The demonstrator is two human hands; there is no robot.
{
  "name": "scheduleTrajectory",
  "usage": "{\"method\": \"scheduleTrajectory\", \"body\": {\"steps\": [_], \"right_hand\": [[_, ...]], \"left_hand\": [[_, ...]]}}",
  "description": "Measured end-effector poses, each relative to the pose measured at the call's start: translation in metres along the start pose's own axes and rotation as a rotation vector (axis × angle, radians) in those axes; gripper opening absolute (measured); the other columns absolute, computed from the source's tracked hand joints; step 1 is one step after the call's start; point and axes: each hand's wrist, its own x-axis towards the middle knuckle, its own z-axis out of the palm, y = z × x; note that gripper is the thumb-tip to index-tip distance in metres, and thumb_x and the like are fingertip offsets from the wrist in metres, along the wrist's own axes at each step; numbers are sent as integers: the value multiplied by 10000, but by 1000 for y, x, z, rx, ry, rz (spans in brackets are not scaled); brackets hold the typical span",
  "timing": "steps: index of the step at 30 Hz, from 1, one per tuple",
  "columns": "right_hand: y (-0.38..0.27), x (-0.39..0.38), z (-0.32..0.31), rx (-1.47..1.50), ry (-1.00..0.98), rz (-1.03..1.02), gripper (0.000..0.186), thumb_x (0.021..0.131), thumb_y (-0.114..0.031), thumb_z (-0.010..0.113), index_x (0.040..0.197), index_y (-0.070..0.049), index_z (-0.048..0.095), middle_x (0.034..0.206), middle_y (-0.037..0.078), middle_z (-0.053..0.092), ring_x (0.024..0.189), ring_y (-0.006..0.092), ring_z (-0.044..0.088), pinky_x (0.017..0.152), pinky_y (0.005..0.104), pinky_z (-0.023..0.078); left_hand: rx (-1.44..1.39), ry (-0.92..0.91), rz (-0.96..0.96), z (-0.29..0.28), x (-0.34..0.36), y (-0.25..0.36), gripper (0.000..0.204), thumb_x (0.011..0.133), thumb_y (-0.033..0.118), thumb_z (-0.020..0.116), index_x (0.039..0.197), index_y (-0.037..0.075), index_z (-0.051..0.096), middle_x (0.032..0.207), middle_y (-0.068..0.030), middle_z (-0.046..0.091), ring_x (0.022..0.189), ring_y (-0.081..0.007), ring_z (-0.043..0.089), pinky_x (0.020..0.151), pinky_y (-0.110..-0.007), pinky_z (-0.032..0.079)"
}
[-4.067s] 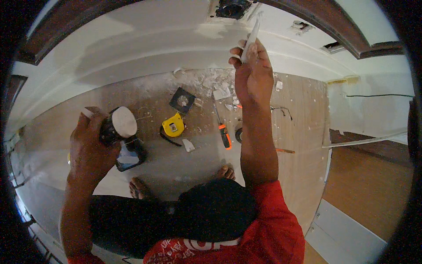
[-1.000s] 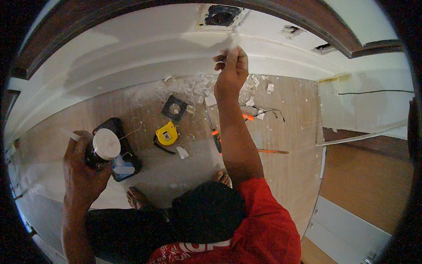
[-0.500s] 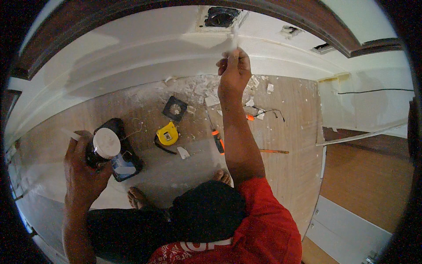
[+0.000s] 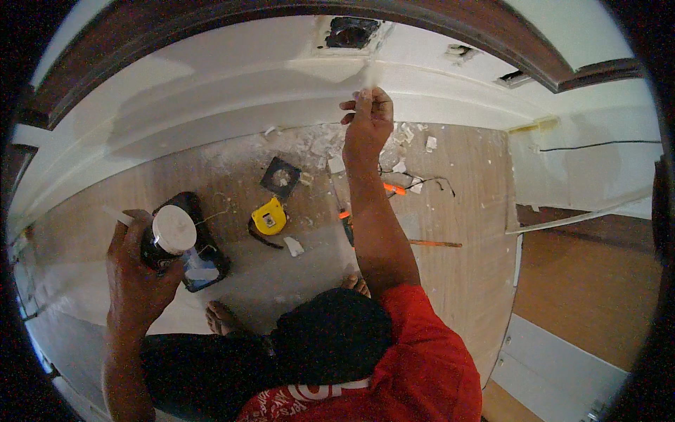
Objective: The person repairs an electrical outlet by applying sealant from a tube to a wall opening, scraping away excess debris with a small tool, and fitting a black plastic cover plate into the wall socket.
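Observation:
My left hand [image 4: 140, 274] grips a dark tub [image 4: 174, 230] with a white top, along with a pale flat strip [image 4: 116, 215] beside it. My right hand [image 4: 368, 116] is raised against the white wall [image 4: 232, 77], fingers closed on a blurred pale, thin tool [image 4: 368, 72] whose tip is just below a dark square opening [image 4: 351, 32] with rough white edges. Behind the tub lies a black case [image 4: 207, 271] on the board floor [image 4: 464, 295]. A yellow tape measure [image 4: 269, 215], a black square plate [image 4: 280, 177] and an orange-and-black screwdriver [image 4: 346, 224] lie between my hands.
White crumbs [image 4: 320, 141], a dark wire [image 4: 439, 181] and an orange rod [image 4: 436, 243] lie on the floor. Two smaller rough openings [image 4: 460, 52] sit right of the square one. Dark wooden trim [image 4: 506, 39] arches overhead; a cabinet [image 4: 569, 281] is at the right.
Since four seconds ago, my right hand moved left and lower, and my left hand slightly down. Over the last second the right hand has shifted a little, still holding the pale tool.

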Motion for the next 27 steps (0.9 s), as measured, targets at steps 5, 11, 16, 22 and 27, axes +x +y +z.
{"method": "scheduleTrajectory", "body": {"steps": [5,11,16,22,27], "right_hand": [[-29,-4,12,-5,19,-195,199,1005,-181,617,1122,-26,572,841,47,641,681,108,623,528,235,459],[-18,17,11,-67,25,-156,228,996,-187,629,1141,-20,570,906,56,650,710,147,677,514,237,470],[-5,-1,1,-20,32,-75,238,992,-194,635,1142,-22,566,906,59,653,704,146,677,511,237,464],[-51,8,25,-59,-1,-217,174,1011,-152,598,1072,5,554,867,75,614,713,134,624,668,301,563],[-18,21,17,-14,20,-120,231,990,-189,641,1131,-26,556,903,69,658,686,158,680,480,239,437]], "left_hand": [[-30,-4,-10,2,-3,-2,543,623,24,802,1131,-15,614,1053,-211,598,938,-392,656,818,-440,556],[-31,19,24,1,0,3,551,621,13,769,1144,-24,598,1042,-216,598,934,-401,652,809,-440,551],[-89,6,41,0,-3,-5,551,625,15,769,1143,-19,585,1021,-223,597,909,-414,643,790,-444,540],[-72,13,9,0,-7,-3,544,633,24,795,1135,-17,589,1017,-215,598,926,-395,654,794,-439,542],[-80,40,23,-2,-5,2,543,628,25,797,1128,-18,590,1016,-207,600,925,-382,658,792,-435,545]]}}
